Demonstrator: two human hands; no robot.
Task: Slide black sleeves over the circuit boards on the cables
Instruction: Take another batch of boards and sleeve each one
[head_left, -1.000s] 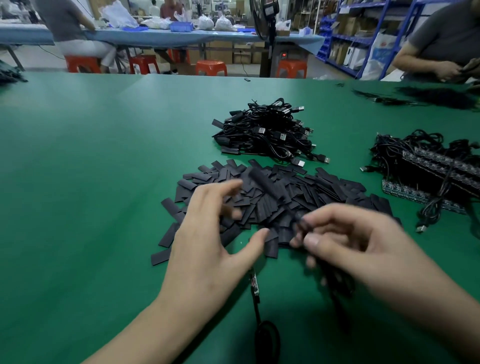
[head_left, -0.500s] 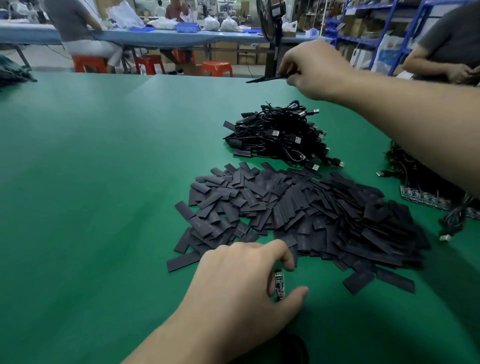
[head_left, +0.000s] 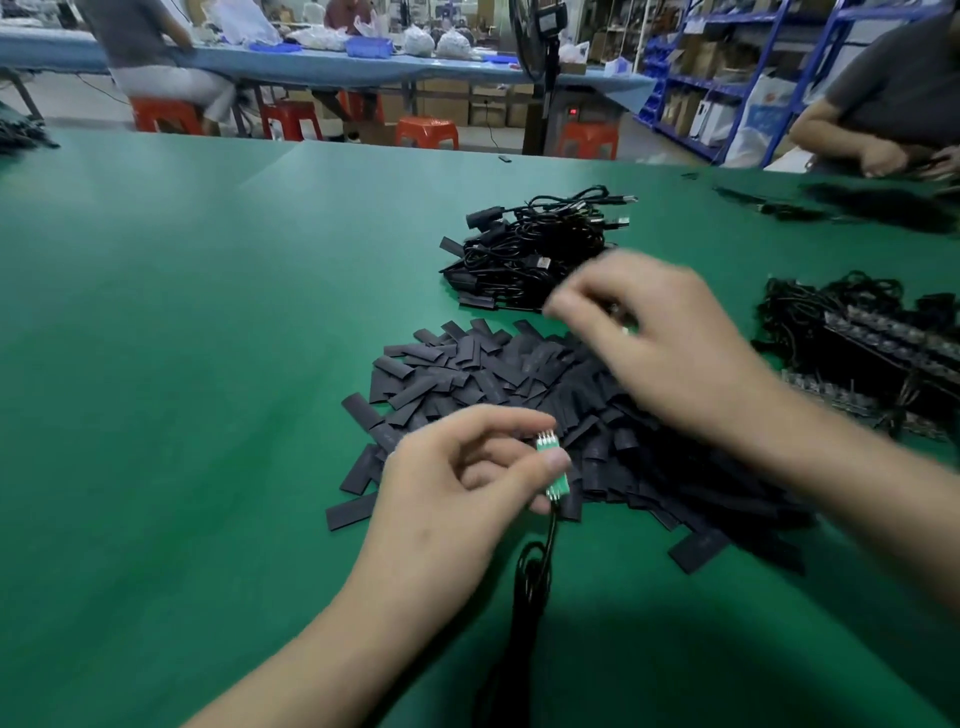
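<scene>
My left hand (head_left: 457, 483) pinches a small green circuit board (head_left: 555, 467) between thumb and forefinger; its black cable (head_left: 530, 577) hangs down and coils on the table. A wide heap of flat black sleeves (head_left: 483, 379) lies just beyond it. My right hand (head_left: 670, 343), blurred, hovers palm down over the far right part of that heap, fingers loosely curled; I cannot tell whether it holds anything. Behind the heap sits a bundle of black cables with plugs (head_left: 530, 249).
A second bundle of cables with circuit boards (head_left: 872, 343) lies at the right. The green table (head_left: 182, 338) stretches left. Another person's hands (head_left: 883, 156) work at the far right corner beside dark material (head_left: 883, 205). Stools and a blue table stand behind.
My right hand came back from the far cable bundle and now hovers over the sleeves. My left hand lifted the circuit board off the table, so the board shows between its fingers.
</scene>
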